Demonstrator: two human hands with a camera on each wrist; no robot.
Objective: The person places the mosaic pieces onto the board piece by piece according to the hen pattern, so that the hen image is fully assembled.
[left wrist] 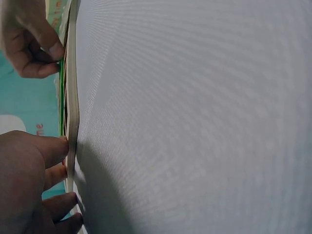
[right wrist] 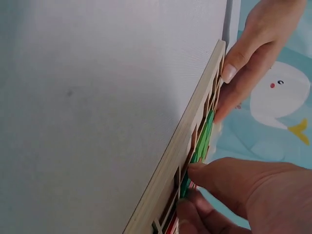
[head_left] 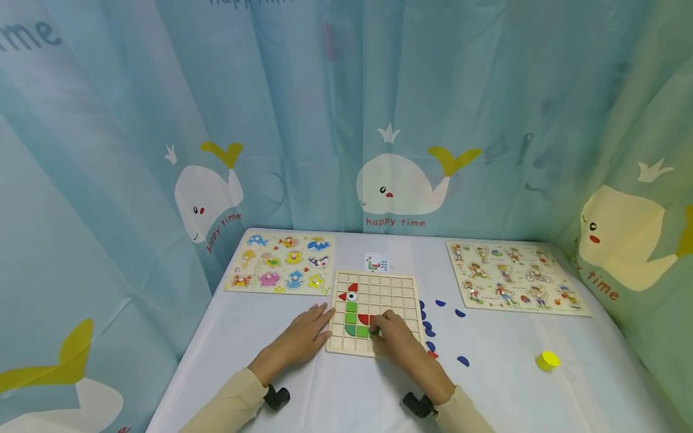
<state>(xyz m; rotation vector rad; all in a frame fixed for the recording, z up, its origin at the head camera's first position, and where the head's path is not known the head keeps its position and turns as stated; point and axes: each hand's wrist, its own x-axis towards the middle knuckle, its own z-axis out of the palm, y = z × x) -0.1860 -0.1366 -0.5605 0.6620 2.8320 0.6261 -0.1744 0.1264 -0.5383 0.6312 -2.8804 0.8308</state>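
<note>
A square wooden grid board point(head_left: 400, 294) lies on the table. Red, green and white flat pieces sit in its cells, among them light green squares point(head_left: 351, 307), a red piece point(head_left: 364, 319) and a white piece with an eye dot point(head_left: 352, 296). Over the board's lower middle, my right hand point(head_left: 399, 341) pinches a dark green piece point(right wrist: 185, 185) between thumb and fingers, down at the grid. Its exact shape is hidden by the fingers. My left hand point(head_left: 304, 334) rests with extended fingers against the board's left edge.
Blue half-round pieces point(head_left: 462, 361) and a red piece point(head_left: 432, 355) lie right of the board. A picture card point(head_left: 376, 263) is behind it. An animal puzzle point(head_left: 281, 264) stands left, a figure puzzle point(head_left: 514, 276) right. A yellow cylinder point(head_left: 548, 361) is near the right side.
</note>
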